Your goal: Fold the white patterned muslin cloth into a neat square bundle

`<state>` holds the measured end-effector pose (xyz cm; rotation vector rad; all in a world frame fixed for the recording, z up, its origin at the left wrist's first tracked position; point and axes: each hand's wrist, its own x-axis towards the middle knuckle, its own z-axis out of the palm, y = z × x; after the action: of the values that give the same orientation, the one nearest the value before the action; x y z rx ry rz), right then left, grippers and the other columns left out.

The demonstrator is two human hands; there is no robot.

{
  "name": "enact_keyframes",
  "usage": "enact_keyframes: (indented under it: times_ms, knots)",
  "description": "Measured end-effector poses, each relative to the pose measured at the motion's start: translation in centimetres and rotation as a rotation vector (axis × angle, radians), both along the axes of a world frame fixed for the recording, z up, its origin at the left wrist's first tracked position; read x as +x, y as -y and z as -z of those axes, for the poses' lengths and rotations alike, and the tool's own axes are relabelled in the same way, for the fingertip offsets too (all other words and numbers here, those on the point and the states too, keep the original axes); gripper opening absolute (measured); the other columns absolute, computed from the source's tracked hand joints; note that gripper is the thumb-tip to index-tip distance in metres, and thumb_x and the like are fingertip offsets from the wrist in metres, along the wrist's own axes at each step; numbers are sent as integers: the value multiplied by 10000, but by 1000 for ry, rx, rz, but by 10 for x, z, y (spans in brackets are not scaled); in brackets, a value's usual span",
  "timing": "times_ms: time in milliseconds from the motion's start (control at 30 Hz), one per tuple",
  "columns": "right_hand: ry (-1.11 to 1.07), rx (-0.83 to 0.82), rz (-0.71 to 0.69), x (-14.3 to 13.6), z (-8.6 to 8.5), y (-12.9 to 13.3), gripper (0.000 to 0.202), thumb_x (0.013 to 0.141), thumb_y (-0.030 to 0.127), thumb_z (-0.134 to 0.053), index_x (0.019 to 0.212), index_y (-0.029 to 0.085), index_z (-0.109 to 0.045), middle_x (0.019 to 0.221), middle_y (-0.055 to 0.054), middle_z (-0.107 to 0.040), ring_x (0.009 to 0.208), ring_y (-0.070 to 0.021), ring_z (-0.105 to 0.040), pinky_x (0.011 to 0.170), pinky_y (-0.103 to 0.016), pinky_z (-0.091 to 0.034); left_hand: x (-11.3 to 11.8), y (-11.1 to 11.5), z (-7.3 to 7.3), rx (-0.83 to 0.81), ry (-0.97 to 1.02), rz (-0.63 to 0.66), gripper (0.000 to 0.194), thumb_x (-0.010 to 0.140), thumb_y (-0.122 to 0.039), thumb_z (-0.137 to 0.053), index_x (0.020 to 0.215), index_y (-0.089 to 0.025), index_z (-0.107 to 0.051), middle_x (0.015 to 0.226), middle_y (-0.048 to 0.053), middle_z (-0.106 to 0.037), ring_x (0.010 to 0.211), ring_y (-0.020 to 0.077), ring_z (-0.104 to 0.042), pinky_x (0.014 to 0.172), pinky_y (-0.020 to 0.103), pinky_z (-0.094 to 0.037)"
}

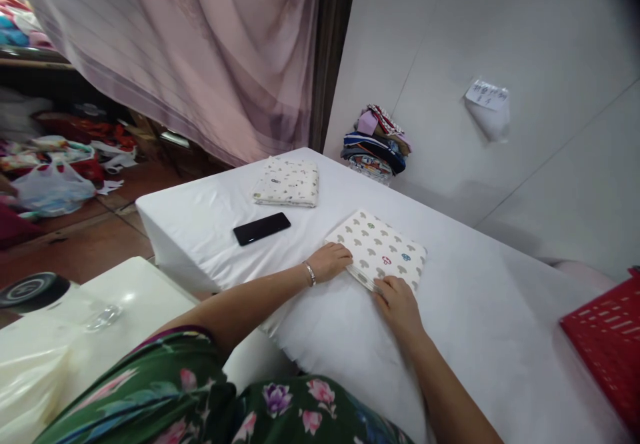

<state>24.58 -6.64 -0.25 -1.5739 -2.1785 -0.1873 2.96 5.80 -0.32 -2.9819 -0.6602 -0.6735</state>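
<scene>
Head view: pinching near edge of white, grey-printed, folded rectangular cloth (373, 241) with right hand (400, 304); touching left corner with left hand (327, 262), can't tell closure; lying on white-covered table (475, 317), long axis slanting down rightward.

Single view from wearer's head, facing forward and down; near hands (401, 307), white table (500, 331).

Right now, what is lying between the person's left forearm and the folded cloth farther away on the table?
In the head view, a black phone lies there, apart from both the left forearm and the farther folded cloth.
</scene>
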Motion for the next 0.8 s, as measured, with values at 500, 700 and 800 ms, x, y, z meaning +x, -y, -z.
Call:
enact_keyframes:
  times_ms: [500,700,800]
  knots:
    - [17,103,-1,21,14,24,317,870,270,-410,1160,226,-529,1093,-90,-572,1022,-237,-506,850,-411,-390,-54,-6,1,-268,217,-447,211,801,-194,-496,960,-207,-633,994,54,-631,927,185,-550,823,332,-440]
    - [6,144,26,20,18,24,311,865,234,-415,1157,225,-523,1081,-89,-579,1005,-235,-506,844,-410,-392,-44,-20,4,-443,204,-576,181,747,-302,-583,881,-212,-664,875,26,-646,825,176,-579,719,276,-461]
    - [0,147,20,20,19,23,294,864,221,-418,1132,215,-536,1066,-89,-583,1004,-230,-506,848,-404,-393,-31,-19,5,-464,191,-591,215,706,-344,-615,857,-199,-663,847,34,-641,811,189,-579,697,280,-458]
